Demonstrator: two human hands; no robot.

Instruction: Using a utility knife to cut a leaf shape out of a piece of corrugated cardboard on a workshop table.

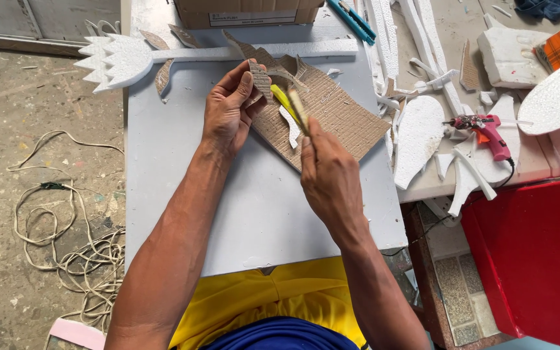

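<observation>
My left hand (230,107) presses down on a sheet of brown corrugated cardboard (345,116), with its fingers on a cut, leaf-shaped strip at the sheet's left edge. My right hand (329,175) grips a yellow-handled utility knife (288,104) whose tip points up into the cardboard close to my left fingers. The cardboard lies on a grey board (254,201) that rests over my lap. A curved slot is cut through the sheet beside the knife.
A white foam spiky flower shape (115,59) on a long stem lies across the board's top, under a cardboard box (247,11). To the right lie foam offcuts (417,136), a pink glue gun (487,133) and a red surface (539,253). Tangled cord (66,240) covers the floor at left.
</observation>
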